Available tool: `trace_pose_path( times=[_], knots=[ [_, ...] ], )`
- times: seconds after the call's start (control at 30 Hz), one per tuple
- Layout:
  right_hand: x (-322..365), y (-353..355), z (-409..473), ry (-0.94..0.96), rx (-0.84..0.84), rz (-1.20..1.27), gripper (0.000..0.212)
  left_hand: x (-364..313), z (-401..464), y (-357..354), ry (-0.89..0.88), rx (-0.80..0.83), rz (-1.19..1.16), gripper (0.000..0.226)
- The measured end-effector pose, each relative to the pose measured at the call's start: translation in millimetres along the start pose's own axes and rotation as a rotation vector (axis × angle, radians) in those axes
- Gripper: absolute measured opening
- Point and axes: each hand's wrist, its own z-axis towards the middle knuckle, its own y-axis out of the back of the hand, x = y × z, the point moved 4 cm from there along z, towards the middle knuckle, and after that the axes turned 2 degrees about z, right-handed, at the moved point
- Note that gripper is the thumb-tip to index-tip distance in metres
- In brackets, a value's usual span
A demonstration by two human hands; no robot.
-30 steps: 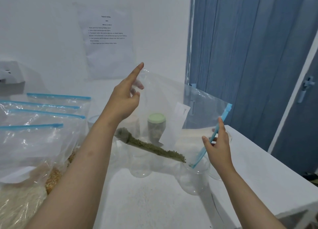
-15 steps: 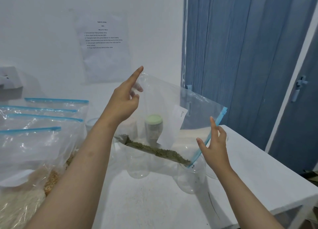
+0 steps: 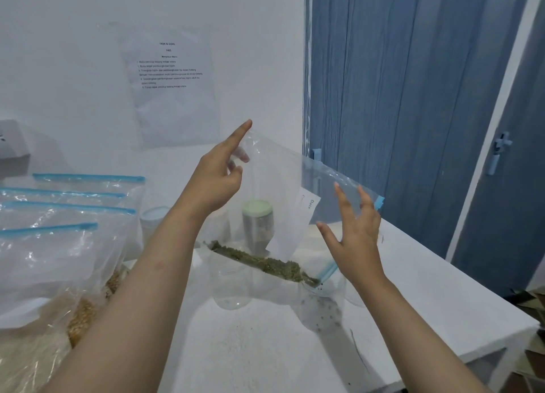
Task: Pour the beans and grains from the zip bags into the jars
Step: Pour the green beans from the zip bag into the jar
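While the left hand (image 3: 216, 183) is pinching the raised closed corner of the zip bag (image 3: 274, 203) between thumb and curled fingers, index finger pointing up, the right hand (image 3: 355, 239) is standing with fingers spread wide and straight beside the bag's blue zip edge (image 3: 326, 271); whether its fingertips are touching the film, cannot tell; green grains (image 3: 265, 261) are lying in a line along the low fold, sliding toward the mouth corner over the open clear jar (image 3: 321, 307); a few grains are already sitting in that jar.

Judgement, step in hand: pouring, early; most grain is still in the bag. Doing it well means keeping the mouth corner inside the jar rim, raising the left corner slowly, and steadying the zip edge with the right hand so the film is not folding shut.

Room and edges: another empty jar (image 3: 231, 286) is standing just beside to the left, a green-lidded jar (image 3: 257, 224) behind; filled bags (image 3: 59, 245) are crowding the left; the white table (image 3: 427, 292) edge is running near on the right, so spilled grains may be rolling off there.
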Motion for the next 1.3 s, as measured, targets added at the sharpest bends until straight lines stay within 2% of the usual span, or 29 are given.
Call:
trace_pose_path(
  times=[0.3, 0.6, 0.8, 1.13, 1.3],
  knots=[
    [48.9, -1.1, 51.8, 0.279, -0.024, -0.096, 0.064, -3.5, 2.1, -7.8, -0.033, 0.028, -0.005, 0.075],
    [35.3, -14.9, 67.0, 0.308, 0.000, -0.037, 0.063, 1.0, 0.0, -10.3, -0.073, 0.065, -0.030, 0.075],
    [32.5, -15.2, 66.2, 0.346, -0.045, 0.018, 0.061, 8.4, -6.4, -9.3, -0.102, 0.008, 0.008, 0.076],
    [29.8, -23.8, 60.3, 0.343, -0.079, 0.032, 0.060, 37.7, -23.8, -15.6, 0.016, -0.023, -0.060, 0.072],
    [30.4, -26.4, 62.1, 0.323, -0.084, 0.048, 0.061, 52.7, -37.0, -20.3, 0.061, -0.002, -0.064, 0.083]
  ],
)
